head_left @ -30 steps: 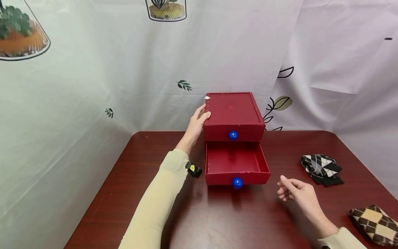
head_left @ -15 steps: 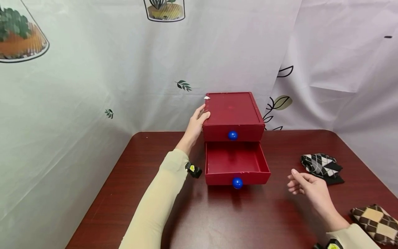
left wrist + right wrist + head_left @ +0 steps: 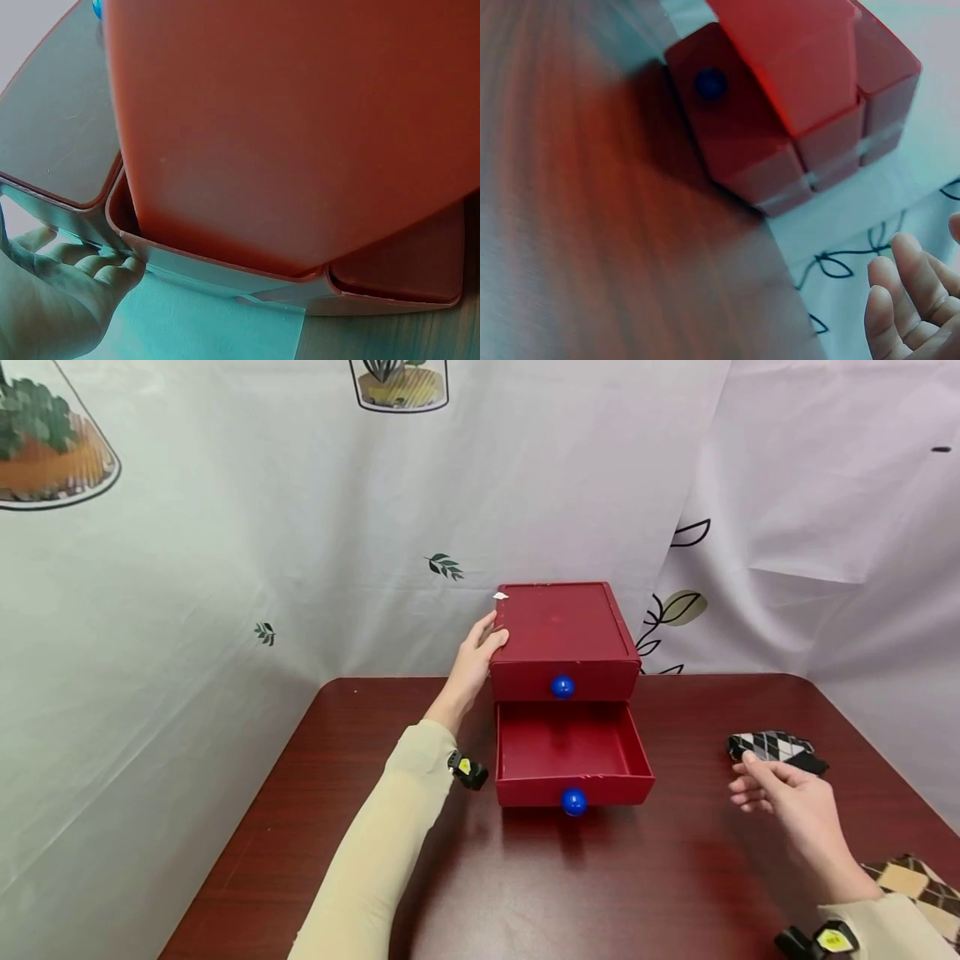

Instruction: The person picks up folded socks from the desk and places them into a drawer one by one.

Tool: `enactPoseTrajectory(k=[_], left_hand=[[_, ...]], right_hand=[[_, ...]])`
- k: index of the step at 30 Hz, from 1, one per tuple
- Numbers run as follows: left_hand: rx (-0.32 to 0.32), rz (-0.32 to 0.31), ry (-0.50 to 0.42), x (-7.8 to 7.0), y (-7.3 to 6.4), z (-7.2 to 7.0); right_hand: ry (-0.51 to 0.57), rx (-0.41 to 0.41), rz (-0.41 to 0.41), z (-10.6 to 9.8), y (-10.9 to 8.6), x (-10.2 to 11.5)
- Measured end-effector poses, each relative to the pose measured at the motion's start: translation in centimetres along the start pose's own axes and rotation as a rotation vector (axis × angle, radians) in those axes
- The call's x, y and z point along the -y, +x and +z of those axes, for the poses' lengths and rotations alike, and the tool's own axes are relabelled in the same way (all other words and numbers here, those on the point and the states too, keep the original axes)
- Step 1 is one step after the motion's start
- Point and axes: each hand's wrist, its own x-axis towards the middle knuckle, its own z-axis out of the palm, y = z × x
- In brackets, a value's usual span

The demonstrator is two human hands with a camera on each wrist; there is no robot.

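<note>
A red drawer cabinet with blue knobs stands on the table. One drawer below the top one is pulled out, and its visible inside holds nothing. My left hand holds the cabinet's left side, thumb over the top edge and fingers along the side wall. Over the right part of the table hovers my right hand, loosely curled and holding nothing. Just beyond its fingertips lies a folded black-and-white argyle sock, partly covered by the hand. A brown-and-cream argyle sock shows behind the right forearm.
The dark red wooden table ends at the back and right against hanging white fabric printed with plants. A black wrist camera sits on the left sleeve, and another wrist camera on the right.
My right hand has moved right, away from the pulled-out drawer, and now overlaps the black-and-white sock in the head view. The left hand and cabinet have stayed put.
</note>
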Motion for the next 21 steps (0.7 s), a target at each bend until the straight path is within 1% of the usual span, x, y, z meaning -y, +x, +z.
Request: enactPoseTrajectory(k=[4,7,11,17,19,21], left_hand=[[-0.002,0.011,0.010,0.0,0.0,0.0],[-0.008,0.012,0.007,0.1,0.0,0.0],[-0.016,0.014,0.008,0.2,0.0,0.0],[-0.008,0.011,-0.007,0.3,0.2,0.0],[-0.004,0.004,-0.014,0.2,0.2,0.0],[0.005,-0.007,-0.023,-0.1,0.1,0.0]], right_hand=[[0.078,-0.002,-0.022,-1.0,0.7,0.7],[0.101,-0.009,-0.030,-1.5,1.2,1.1],[0.084,-0.043,-0.030,-1.9,1.7,1.1],[0.114,-0.110,-0.030,-2.6,2.2,0.7],[0.099,-0.141,-0.028,-2.9,2.5,0.7],[0.059,-0.177,-0.022,-3.2,2.8,0.6]])
